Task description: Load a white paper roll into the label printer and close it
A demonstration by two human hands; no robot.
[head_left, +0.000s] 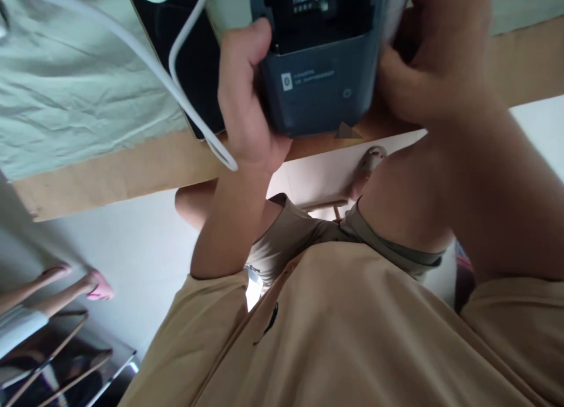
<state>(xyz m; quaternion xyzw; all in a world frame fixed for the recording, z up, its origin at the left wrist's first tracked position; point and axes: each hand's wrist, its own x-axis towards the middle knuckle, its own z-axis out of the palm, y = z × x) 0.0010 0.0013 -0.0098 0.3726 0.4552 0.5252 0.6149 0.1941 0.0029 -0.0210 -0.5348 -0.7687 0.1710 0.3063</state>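
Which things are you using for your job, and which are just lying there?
In use:
dark plastic case, in the left hand, with the right hand at its other side

Seem just lying about:
black phone
white cable, across the phone

Smooth and plastic-looking, with a low sheen, on the dark device (324, 93); glossy, like glass, on the phone (200, 66); smooth plastic along the white cable (126, 36); wrinkled and matt across the green cloth (66, 90); wooden along the tabletop (97, 187).
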